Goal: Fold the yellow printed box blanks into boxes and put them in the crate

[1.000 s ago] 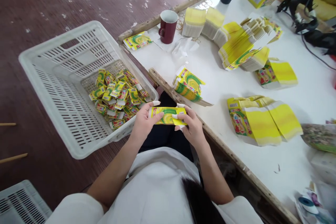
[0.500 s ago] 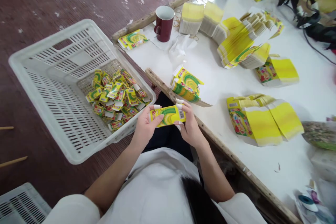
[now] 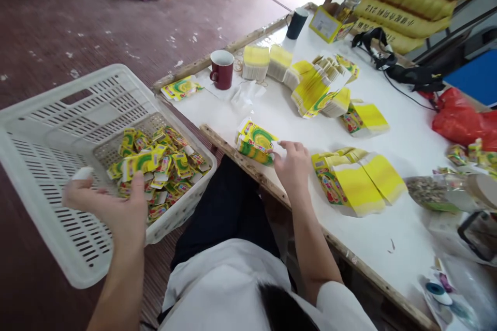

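My left hand [image 3: 112, 207] hovers over the near wall of a white slatted basket [image 3: 42, 165], open with its fingers spread. A folded yellow-green packet [image 3: 136, 162] lies just beyond its thumb, on top of the pile of several folded packets [image 3: 171, 165] in the basket. My right hand [image 3: 293, 163] rests on the white table [image 3: 388, 227], fingers slightly bent and touching a small stack of flat yellow-green packets [image 3: 256, 142] at the table's wooden edge. White tape covers some fingertips.
A fan of flat yellow packets [image 3: 361, 181] lies right of my right hand, with more stacks [image 3: 310, 88] farther back. A maroon mug [image 3: 222, 69], a dark cup [image 3: 297, 23], a black corded tool [image 3: 396, 62] and a red bag [image 3: 462, 119] stand around them.
Both hands held one packet in front of me before. Now my left hand has swung left over the basket and let the packet go, and my right hand has reached to the stack.
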Available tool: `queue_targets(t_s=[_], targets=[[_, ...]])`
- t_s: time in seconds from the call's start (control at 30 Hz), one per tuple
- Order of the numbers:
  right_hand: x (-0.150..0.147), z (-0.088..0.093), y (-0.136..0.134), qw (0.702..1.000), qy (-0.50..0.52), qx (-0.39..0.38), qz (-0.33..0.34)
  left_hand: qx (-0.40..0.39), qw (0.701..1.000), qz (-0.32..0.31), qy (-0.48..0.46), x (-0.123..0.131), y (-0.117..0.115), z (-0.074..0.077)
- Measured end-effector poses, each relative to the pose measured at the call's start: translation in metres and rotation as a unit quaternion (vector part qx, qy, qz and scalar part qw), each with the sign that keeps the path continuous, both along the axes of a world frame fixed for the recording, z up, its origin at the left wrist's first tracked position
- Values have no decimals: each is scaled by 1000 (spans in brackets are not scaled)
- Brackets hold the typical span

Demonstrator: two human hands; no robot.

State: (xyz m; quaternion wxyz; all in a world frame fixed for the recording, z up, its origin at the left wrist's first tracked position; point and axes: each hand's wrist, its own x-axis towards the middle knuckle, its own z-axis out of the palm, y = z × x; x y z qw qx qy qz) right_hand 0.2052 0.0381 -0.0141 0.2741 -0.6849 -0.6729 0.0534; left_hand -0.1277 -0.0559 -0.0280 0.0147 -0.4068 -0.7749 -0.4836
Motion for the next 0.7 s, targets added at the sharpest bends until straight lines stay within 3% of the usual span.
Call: queue_targets(t_s=[0.07,0.2,0.37,0.53,0.7], targets=[[-3,-7,9,998,-46,-40,-1,10,1000,-9,-9,4,0,-8],[-7,-14,14,994,-75,-75,-5,21,987,-96,-126,36,7,-25],[-7,-12,20,991,-81,-106,12,0,932,-180,-313,71,13,-28],[-14,-11,26,994,-57,-93,1,-30,883,-202,-422,71,21,-47],[-21,-8,22,992,51,-116,1,-56,837,-233,-493,72,27,-56]])
